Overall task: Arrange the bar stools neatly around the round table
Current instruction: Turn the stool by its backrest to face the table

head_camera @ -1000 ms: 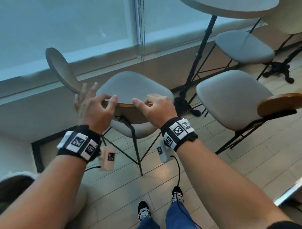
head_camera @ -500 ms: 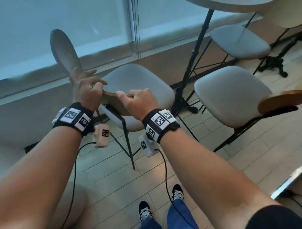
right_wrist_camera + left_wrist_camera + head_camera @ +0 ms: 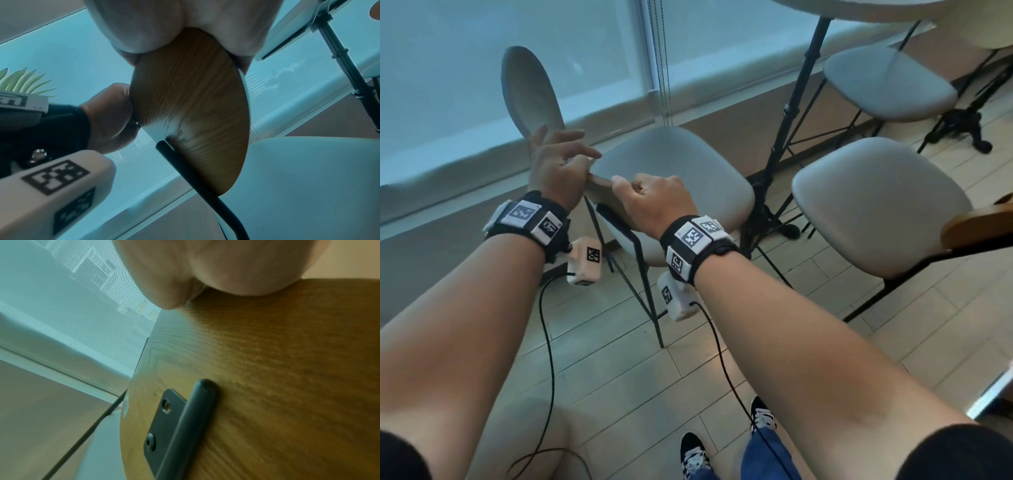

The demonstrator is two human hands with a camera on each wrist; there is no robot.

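Observation:
A bar stool with a grey seat and a wooden backrest stands in front of me, left of the round table's black pole. My left hand grips the backrest's left edge, its palm against the wood. My right hand grips the top edge, with its fingers curled over the far side. In the right wrist view the backrest runs between my right hand and my left hand. The table top shows at the upper right.
A second stool with a wooden backrest stands to the right, and a third stool beyond the pole. A grey oval backrest rises at the left by the window. Tiled floor lies below me.
My left hand had spread fingers a second ago and now holds the backrest's left edge. Both hands have drawn closer together and shifted left on the backrest.

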